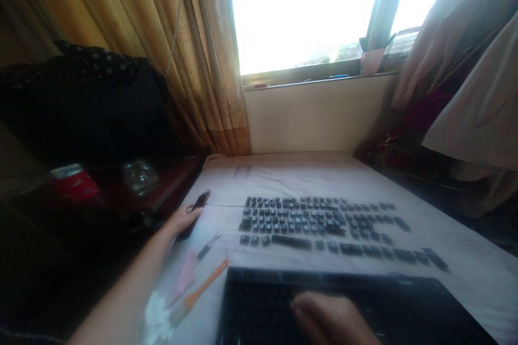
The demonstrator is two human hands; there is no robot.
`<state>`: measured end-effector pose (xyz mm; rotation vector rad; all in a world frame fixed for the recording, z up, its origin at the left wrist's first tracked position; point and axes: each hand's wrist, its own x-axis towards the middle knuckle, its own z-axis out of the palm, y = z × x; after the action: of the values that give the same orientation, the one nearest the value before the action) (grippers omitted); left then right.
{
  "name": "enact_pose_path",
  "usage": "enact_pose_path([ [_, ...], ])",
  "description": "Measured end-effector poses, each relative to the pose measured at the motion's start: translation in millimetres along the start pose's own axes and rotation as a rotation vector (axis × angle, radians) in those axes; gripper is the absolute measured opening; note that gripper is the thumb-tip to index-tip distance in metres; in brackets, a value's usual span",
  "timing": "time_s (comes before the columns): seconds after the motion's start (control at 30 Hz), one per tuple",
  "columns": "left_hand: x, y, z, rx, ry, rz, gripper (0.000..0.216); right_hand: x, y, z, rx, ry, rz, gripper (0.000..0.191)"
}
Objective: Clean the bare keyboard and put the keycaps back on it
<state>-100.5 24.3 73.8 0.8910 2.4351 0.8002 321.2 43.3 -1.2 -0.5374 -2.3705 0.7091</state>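
Observation:
My left hand (183,220) reaches out to the left side of a white cloth (424,215) and is closed round a small dark object (197,206), its make unclear through blur. My right hand (329,317) rests low in view on a black keyboard frame (404,302) with its fingers curled down onto it; nothing shows in them. Beyond the frame, several rows of loose black keycaps (319,221) lie laid out on the cloth in keyboard order.
Beside my left forearm lie an orange-handled brush (202,287), a pink tool (184,276) and a thin dark tool (208,247). A dark side table at left bears a red can (75,183) and a glass jar (140,176). Curtains and a bright window stand behind.

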Motion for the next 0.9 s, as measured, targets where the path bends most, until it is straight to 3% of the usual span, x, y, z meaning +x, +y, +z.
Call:
enact_pose_path([
  [0.17, -0.7, 2.9, 15.1, 0.332, 0.092, 0.024, 0.045, 5.2, -17.3, -23.0, 0.009, -0.093, 0.012, 0.029],
  [0.37, -9.6, 2.4, 26.7, 0.507, 0.090, 0.123, 0.044, 7.1, -28.6, -29.0, 0.007, -0.102, 0.067, 0.028],
  [0.57, -17.0, -13.5, 0.8, 0.448, -0.049, 0.225, 0.042, 7.7, -33.1, -30.4, 0.001, -0.103, 0.037, 0.029],
  [0.73, -45.0, -35.9, -29.6, 0.390, -0.107, 0.222, 0.038, 8.7, -33.0, -31.0, 0.018, -0.104, 0.034, 0.030],
  [0.9, -80.6, -47.9, -30.5, 0.378, -0.182, 0.199, 0.034, 7.9, -31.7, -30.3, 0.023, -0.101, 0.017, 0.024],
])
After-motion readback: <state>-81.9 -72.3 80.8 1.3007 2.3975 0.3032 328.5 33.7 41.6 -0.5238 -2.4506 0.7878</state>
